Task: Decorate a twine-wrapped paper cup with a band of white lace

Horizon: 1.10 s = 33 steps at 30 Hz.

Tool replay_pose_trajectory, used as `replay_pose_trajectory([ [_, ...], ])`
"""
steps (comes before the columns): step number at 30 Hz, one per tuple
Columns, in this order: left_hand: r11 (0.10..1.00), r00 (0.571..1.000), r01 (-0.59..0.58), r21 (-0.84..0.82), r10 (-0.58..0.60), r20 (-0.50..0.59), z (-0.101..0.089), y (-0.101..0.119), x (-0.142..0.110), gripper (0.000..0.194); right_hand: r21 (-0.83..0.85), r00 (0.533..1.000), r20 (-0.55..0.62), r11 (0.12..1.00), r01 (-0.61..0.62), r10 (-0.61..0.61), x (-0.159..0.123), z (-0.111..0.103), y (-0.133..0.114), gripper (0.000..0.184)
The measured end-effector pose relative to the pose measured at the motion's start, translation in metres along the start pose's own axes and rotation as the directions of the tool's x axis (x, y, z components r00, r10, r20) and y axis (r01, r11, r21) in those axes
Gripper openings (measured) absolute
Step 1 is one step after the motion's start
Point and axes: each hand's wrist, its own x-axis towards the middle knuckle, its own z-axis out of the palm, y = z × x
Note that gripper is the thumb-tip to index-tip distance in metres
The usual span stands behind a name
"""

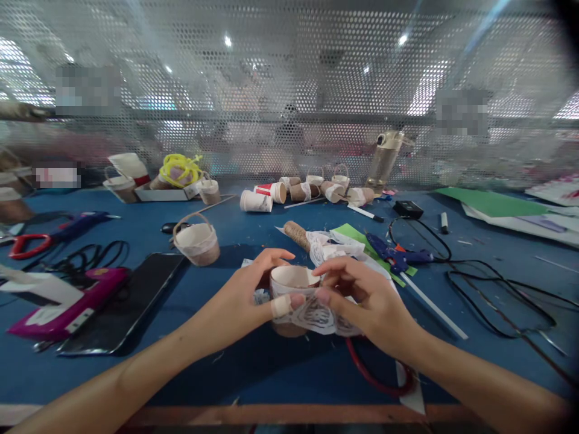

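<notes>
My left hand (253, 289) is closed around the left side of a small brown paper cup (292, 282) held just above the blue table (253, 367). Its thumb, with a plaster on it, presses a strip of white lace (316, 316) against the cup's front. My right hand (362, 301) pinches the same lace on the cup's right side. More lace trails back to a pile (328, 244) beside a spool of brown twine (297, 234).
A finished cup basket (198, 242) stands at the left, with a phone (131, 298) and a pink glue gun (67, 307) beyond it. A blue glue gun (398, 256) and black cables (493, 289) lie at the right. Several cups (289, 191) and a bottle (384, 160) line the perforated screen. Red scissors (27, 244) lie far left.
</notes>
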Motion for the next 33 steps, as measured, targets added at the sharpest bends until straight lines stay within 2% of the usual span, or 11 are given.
replay_pose_trajectory([
  [6, 1.000, 0.999, 0.006, -0.029, -0.007, -0.042, -0.005, -0.008, 0.002, 0.053, 0.046, 0.997, -0.074, 0.999, 0.020, -0.016, -0.001, -0.001, 0.003, 0.017],
  [15, 0.986, 0.999, 0.050, -0.162, -0.050, 0.003, -0.012, -0.005, 0.003, 0.052, -0.066, 0.988, -0.128, 0.995, 0.079, -0.087, 0.002, -0.006, 0.006, 0.012],
  [24, 0.933, 0.996, 0.090, -0.349, -0.081, 0.043, -0.016, -0.006, 0.004, 0.052, -0.074, 0.975, -0.176, 0.990, 0.122, -0.134, 0.004, -0.007, 0.004, 0.013],
  [28, 0.881, 0.992, 0.117, -0.458, -0.080, 0.099, -0.015, -0.005, 0.001, 0.055, -0.035, 0.981, -0.148, 0.992, 0.121, -0.125, 0.002, -0.007, 0.002, 0.012],
  [33, 0.783, 0.991, 0.092, -0.615, -0.012, 0.132, -0.010, -0.009, 0.000, 0.057, -0.008, 0.981, -0.150, 0.993, 0.120, -0.120, -0.001, -0.006, 0.001, 0.010],
])
